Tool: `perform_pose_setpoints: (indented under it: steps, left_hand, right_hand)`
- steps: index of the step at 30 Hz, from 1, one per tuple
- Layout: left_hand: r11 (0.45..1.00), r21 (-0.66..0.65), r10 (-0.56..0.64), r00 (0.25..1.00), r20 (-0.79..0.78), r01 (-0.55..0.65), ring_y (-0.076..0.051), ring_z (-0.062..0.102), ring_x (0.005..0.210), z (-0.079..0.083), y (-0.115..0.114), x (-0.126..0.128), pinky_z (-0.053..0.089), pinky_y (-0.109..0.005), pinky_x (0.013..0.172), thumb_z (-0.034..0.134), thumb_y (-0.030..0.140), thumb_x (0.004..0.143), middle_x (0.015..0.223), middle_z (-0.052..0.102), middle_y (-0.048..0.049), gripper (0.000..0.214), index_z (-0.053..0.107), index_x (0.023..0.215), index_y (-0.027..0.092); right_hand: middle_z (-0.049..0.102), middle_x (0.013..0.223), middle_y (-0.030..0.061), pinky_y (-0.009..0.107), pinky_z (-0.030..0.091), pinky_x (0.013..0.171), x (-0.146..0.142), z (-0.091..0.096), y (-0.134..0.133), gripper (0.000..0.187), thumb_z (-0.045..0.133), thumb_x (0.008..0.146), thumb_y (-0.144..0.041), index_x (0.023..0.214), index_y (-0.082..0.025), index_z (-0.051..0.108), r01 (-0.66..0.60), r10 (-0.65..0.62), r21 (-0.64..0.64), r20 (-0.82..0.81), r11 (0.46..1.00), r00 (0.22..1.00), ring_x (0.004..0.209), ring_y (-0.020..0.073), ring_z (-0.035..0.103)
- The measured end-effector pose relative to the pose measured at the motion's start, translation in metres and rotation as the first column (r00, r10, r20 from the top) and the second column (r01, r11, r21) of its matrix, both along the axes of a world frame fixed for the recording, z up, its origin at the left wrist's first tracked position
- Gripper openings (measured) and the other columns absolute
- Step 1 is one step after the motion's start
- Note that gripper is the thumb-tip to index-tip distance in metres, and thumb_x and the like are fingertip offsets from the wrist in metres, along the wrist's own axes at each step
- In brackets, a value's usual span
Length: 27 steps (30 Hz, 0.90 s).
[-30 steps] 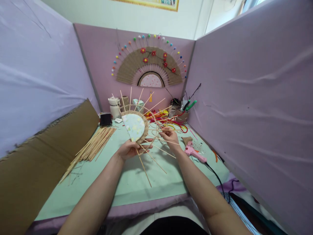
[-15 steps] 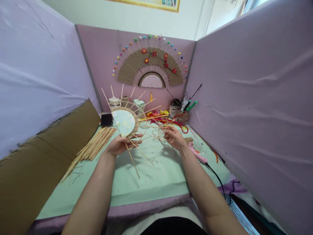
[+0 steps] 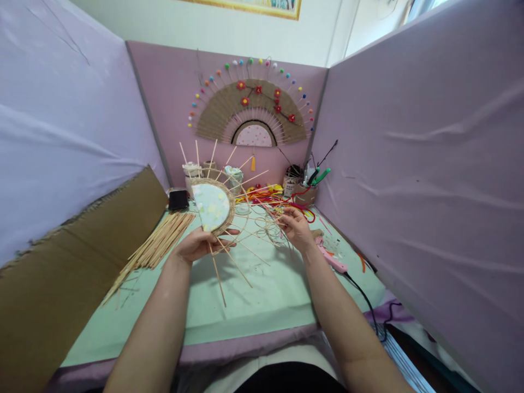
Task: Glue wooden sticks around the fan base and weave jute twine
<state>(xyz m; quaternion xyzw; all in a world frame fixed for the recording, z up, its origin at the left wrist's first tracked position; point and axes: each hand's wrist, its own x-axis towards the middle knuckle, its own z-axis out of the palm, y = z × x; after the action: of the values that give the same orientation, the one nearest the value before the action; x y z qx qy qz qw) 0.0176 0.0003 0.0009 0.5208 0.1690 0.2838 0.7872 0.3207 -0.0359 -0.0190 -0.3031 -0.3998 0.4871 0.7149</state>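
My left hand [image 3: 204, 243] grips the lower end of a half-round woven fan frame [image 3: 212, 206], thumb in front and fingers behind. The frame has a pale floral centre, a woven cord rim and several thin sticks spreading out like rays. A loose loop of thin cord [image 3: 246, 218] curves across the sticks. To the right, the fingers of my right hand [image 3: 295, 225] are pinched together on the thin cord, near the tip of a stick. Tangled coils of the same cord [image 3: 268, 229] hang between my hands, over the table.
A bundle of thin sticks [image 3: 164, 240] lies left beside a cardboard panel [image 3: 102, 229]. On the right is a pink glue gun [image 3: 333, 262] with a black cable. Behind are red and yellow cords [image 3: 262, 194] and a pot with green-handled pliers [image 3: 321, 177]. A finished fan [image 3: 254, 103] hangs behind.
The fan frame has turned slightly clockwise and shifted a little right in my left hand. My right hand has moved slightly right, and the cord loop lies wider around the sticks.
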Motion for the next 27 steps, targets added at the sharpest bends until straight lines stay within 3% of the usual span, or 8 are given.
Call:
perform_pose_setpoints:
  steps: [6, 12, 18, 24, 27]
  left_hand:
    - [0.983, 0.037, -0.182, 0.982, 0.057, 0.180, -0.034, 0.068, 0.098, -0.007, -0.007, 0.012, 0.056, -0.034, 0.071, 0.055, 0.004, 0.071, 0.127, 0.061, -0.0187, 0.055, 0.058, 0.125, 0.015]
    - [0.938, 0.004, -0.347, 0.937, 0.033, 0.347, -0.035, 0.068, 0.097, -0.014, -0.017, 0.031, 0.057, -0.031, 0.064, 0.059, 0.008, 0.072, 0.128, 0.060, -0.0216, 0.053, 0.058, 0.124, 0.014]
    - [0.931, -0.009, -0.365, 0.931, 0.019, 0.365, -0.033, 0.069, 0.094, -0.015, -0.020, 0.036, 0.056, -0.026, 0.059, 0.060, 0.009, 0.071, 0.125, 0.062, -0.0220, 0.051, 0.060, 0.122, 0.012]
    - [0.937, -0.017, -0.348, 0.937, 0.031, 0.349, -0.032, 0.069, 0.096, -0.016, -0.018, 0.035, 0.056, -0.036, 0.074, 0.059, 0.008, 0.072, 0.126, 0.061, -0.0221, 0.049, 0.060, 0.121, 0.011]
    - [0.943, -0.020, -0.333, 0.943, 0.021, 0.333, -0.034, 0.064, 0.107, -0.014, -0.021, 0.038, 0.054, -0.042, 0.083, 0.059, 0.006, 0.072, 0.127, 0.061, -0.0208, 0.050, 0.060, 0.122, 0.011]
  right_hand:
    - [0.061, 0.071, -0.0040, 0.024, 0.042, 0.058, -0.005, -0.004, 0.003, 0.032, 0.080, 0.059, -0.027, 0.084, -0.023, 0.061, -0.070, 0.072, -0.024, 0.058, 0.997, 0.996, 0.058, 0.0095, 0.051]
    - [0.066, 0.080, -0.0006, 0.028, 0.046, 0.067, -0.015, -0.011, 0.005, 0.028, 0.077, 0.063, -0.030, 0.085, -0.023, 0.062, 0.059, -0.054, -0.022, 0.190, 0.998, 0.980, 0.071, 0.0144, 0.060]
    - [0.062, 0.067, -0.0016, 0.027, 0.042, 0.060, -0.016, -0.012, 0.009, 0.021, 0.071, 0.066, -0.034, 0.078, -0.021, 0.060, 0.254, -0.245, 0.020, 0.337, 0.967, 0.909, 0.061, 0.0135, 0.054]
    - [0.061, 0.063, -0.0025, 0.025, 0.034, 0.051, -0.008, -0.021, 0.020, 0.023, 0.070, 0.063, -0.032, 0.080, -0.021, 0.059, 0.316, -0.301, -0.007, 0.291, 0.949, 0.908, 0.052, 0.0113, 0.046]
    - [0.062, 0.064, -0.0023, 0.024, 0.032, 0.049, -0.008, -0.023, 0.021, 0.022, 0.070, 0.063, -0.032, 0.079, -0.021, 0.060, 0.311, -0.299, -0.003, 0.263, 0.950, 0.917, 0.051, 0.0107, 0.045]
